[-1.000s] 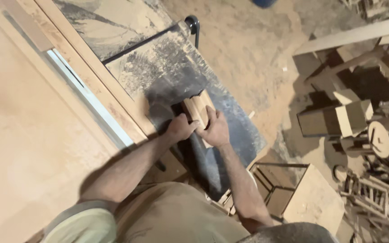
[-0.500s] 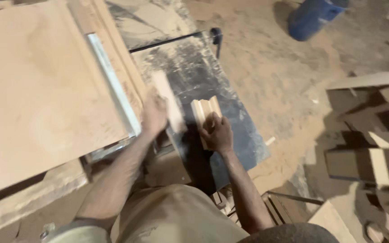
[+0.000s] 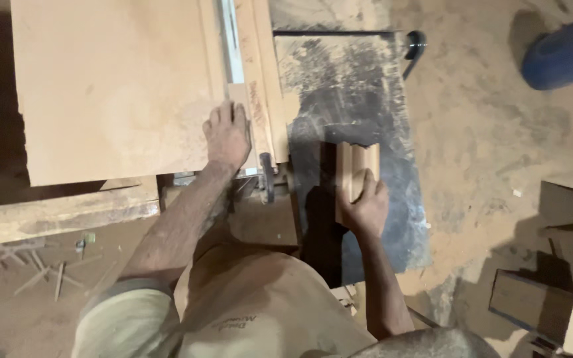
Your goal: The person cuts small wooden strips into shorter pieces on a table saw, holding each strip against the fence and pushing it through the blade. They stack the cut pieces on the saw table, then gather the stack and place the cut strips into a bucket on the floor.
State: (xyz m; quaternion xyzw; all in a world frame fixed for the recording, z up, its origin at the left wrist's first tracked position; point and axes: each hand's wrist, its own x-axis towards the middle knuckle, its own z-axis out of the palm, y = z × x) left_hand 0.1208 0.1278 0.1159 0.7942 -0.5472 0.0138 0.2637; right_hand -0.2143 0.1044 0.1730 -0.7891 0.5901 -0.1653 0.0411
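2 hands at our saw surface: left flat, spread wide, on board; right hand grips wooden blocks.

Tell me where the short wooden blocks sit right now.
In the head view, the short wooden blocks stand together on the dusty dark machine table, right of centre, under the right hand and right of the long wooden fence strip.

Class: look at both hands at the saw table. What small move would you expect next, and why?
Probably the left hand returns to the wooden pieces. The right hand holds them alone on the dusty dark table, while the left lies flat on the wide board beside it.
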